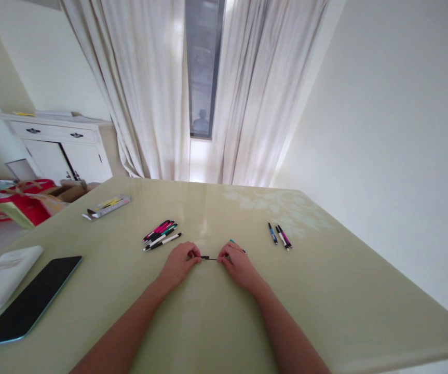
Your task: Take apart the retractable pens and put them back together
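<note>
My left hand (177, 264) and my right hand (240, 266) are close together over the middle of the table. Between their fingertips runs a thin dark pen refill (212, 259), with a thicker black piece (205, 257) at its left end. The left thumb and fingers pinch the black piece's end, while the right fingertips pinch the thin end. A teal pen part (232, 241) shows behind my right hand, which mostly hides it; whether the hand holds it is unclear. Several pens (161, 235) in pink, teal, white and black lie beyond my left hand.
Right of my hands lie a blue pen (272, 234) and two more pens (283, 237). An opened pen box (107, 206) rests at the far left. A dark-screened phone (31, 298) and a white device (8, 275) are at the near left of the pale green table (348, 291).
</note>
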Demonstrator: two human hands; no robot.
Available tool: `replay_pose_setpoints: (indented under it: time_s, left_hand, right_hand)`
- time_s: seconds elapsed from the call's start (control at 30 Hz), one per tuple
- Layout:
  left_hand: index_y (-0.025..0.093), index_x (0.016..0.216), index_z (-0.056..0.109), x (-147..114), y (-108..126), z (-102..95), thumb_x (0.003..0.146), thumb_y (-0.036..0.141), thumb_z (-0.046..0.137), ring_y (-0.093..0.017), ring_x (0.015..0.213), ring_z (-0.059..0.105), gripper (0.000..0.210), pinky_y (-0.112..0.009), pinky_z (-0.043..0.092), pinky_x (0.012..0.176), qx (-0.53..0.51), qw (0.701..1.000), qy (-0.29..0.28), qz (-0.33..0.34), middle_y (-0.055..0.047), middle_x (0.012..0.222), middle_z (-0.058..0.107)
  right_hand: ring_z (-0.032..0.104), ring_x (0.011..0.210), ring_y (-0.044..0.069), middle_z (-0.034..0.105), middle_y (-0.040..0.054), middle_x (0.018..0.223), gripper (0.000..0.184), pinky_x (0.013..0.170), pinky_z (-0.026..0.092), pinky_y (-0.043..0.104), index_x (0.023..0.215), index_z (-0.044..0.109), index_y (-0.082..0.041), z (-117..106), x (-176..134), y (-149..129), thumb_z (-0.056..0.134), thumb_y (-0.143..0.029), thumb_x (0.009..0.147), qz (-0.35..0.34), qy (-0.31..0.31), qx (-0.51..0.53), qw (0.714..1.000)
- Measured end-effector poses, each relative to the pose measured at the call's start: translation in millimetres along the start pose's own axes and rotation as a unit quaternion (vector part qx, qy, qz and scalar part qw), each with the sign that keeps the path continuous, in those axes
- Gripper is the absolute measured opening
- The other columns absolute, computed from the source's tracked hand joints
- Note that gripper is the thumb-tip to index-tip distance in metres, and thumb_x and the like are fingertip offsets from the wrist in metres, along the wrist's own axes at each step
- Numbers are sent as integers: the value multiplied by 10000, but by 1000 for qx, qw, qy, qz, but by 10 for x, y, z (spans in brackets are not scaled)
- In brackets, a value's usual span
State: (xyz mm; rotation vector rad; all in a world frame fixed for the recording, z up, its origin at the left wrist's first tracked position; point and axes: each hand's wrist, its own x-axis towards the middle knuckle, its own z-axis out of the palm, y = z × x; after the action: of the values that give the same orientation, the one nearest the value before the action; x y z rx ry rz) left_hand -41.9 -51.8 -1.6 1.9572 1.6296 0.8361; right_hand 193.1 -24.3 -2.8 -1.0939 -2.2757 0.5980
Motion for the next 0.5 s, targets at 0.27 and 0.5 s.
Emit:
replay_pose_setpoints:
  time_s: [0.27,0.5]
  left_hand:
    - [198,899,751,15,-31,25,843,271,669,-240,886,658,124,-351,473,844,-3,999,20,25,-58,909,723]
    - [214,892,778,19,-58,33,890,295,655,-252,951,652,148,-370,461,892,12,999,10,42,-55,930,751]
  right_hand:
    - [575,898,178,620,38,914,105,823,435,287,873,632,-176,-9,14,-26,618,-107,950,22,17,5,1000]
    - [577,932,184,635,41,935,100,846,427,296,885,633,-182,24,16,-12,603,-127,963,21,16,-5,1000]
